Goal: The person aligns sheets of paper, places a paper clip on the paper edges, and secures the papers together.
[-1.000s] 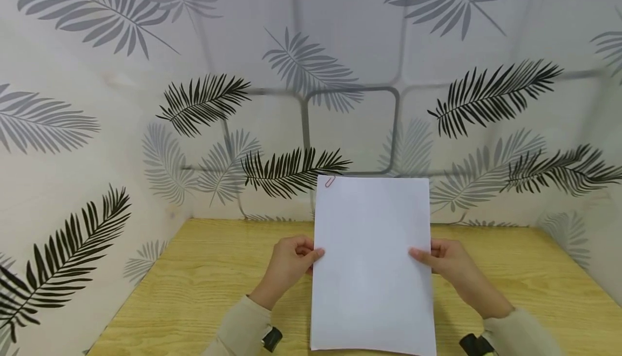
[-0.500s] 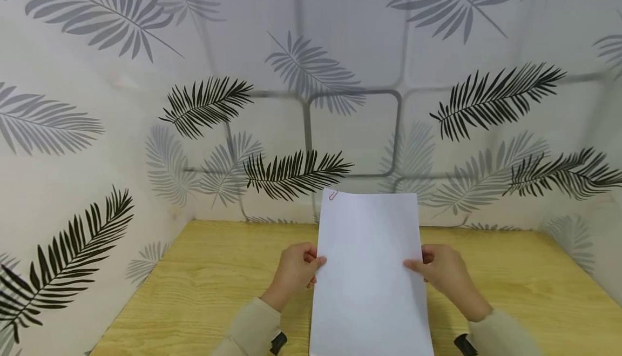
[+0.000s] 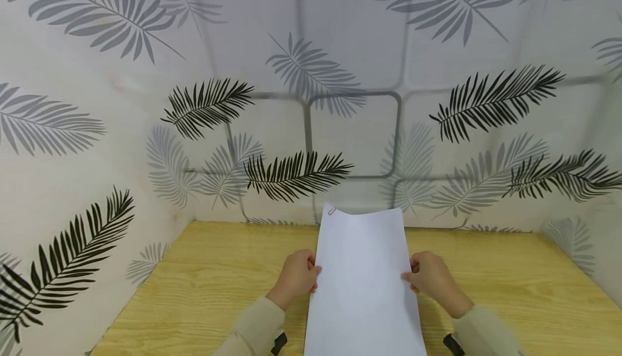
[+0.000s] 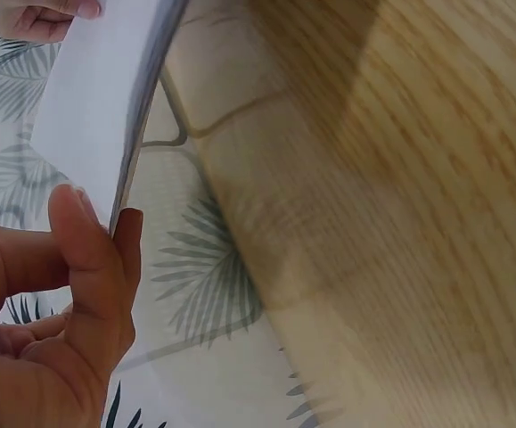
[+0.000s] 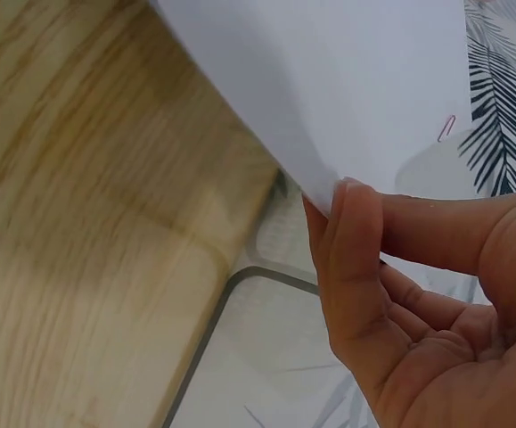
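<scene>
A stack of white paper (image 3: 362,286) is held up off the table, its top edge sagging a little in the middle. My left hand (image 3: 297,273) pinches the stack's left edge between thumb and fingers. On the opposite edge my right hand (image 3: 431,275) pinches it in the same way. A red paper clip (image 3: 332,211) sits at the top left corner of the stack. In the left wrist view the paper (image 4: 106,89) shows its layered edge. The right wrist view has the thumb and fingers (image 5: 351,232) on the paper's edge. The stack's bottom end lies outside the head view.
A wood-grain table (image 3: 218,269) spreads beneath both hands. White wall covering (image 3: 355,134) with grey and black leaf prints rises behind the table and along its sides. Dark straps (image 3: 278,342) show at the sleeves.
The stack has come lower and its top tilts away more, with the upper edge now curved. Both hands have moved down and a little closer together, still pinching the edges.
</scene>
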Tool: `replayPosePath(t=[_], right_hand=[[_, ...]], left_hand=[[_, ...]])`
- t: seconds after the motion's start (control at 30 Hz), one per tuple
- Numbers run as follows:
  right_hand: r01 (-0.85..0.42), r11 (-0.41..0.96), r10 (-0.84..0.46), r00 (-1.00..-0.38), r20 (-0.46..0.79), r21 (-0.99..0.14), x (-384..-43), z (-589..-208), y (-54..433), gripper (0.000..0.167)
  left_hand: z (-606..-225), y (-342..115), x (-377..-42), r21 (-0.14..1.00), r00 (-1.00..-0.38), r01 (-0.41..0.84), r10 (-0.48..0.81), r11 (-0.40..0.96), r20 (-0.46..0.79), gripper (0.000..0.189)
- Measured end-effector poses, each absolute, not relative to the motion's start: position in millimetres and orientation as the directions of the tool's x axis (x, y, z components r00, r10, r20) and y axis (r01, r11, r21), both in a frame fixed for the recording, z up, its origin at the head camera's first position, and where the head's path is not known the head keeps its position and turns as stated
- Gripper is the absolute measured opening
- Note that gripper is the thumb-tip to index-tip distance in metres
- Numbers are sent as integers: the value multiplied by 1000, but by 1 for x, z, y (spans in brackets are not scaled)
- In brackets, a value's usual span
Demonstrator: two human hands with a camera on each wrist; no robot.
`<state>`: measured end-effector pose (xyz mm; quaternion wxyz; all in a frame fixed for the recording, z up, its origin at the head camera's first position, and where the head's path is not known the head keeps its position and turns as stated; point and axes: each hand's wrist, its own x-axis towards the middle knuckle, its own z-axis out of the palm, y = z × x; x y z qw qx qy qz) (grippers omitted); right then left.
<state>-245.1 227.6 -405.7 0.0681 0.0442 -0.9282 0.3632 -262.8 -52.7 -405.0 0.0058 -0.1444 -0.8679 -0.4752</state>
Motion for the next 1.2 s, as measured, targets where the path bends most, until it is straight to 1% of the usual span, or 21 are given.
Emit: replayPosePath(t=[0.1, 0.2, 0.37, 0.5, 0.6, 0.73, 0.87, 1.03, 1.2], right_hand=[[-129, 739, -38, -988, 151, -662, -248, -410, 226, 26], [-120, 750, -40, -990, 136, -650, -250, -412, 225, 26], [-114, 761, -37, -990, 133, -638, -253, -415, 226, 27], [-104, 766, -32, -992, 123, -634, -255, -418, 225, 26], [-86, 770, -23, -994, 107, -633, -256, -420, 224, 26], [-69, 781, -11, -995, 97, -621, -257, -424, 223, 26], [-74, 790, -14, -995, 103, -609, -257, -426, 223, 27], [-79, 798, -20, -994, 105, -598, -258, -427, 224, 26], [-69, 809, -16, -995, 96, -583, -259, -430, 225, 27]], left_hand=[[-408, -52, -263, 819, -962, 236, 248, 523, 118, 14], [-411, -51, -265, 822, -961, 234, 250, 520, 115, 17], [-415, -49, -269, 796, -953, 270, 270, 541, 139, 20], [-419, -46, -271, 752, -950, 287, 276, 593, 146, 24], [-421, -43, -270, 697, -950, 295, 280, 653, 140, 27], [-423, -38, -269, 652, -961, 255, 264, 714, 87, 30], [-422, -32, -268, 635, -968, 219, 246, 741, 46, 26], [-425, -29, -269, 582, -967, 228, 253, 781, 39, 33], [-431, -28, -268, 524, -968, 230, 246, 820, 40, 35]])
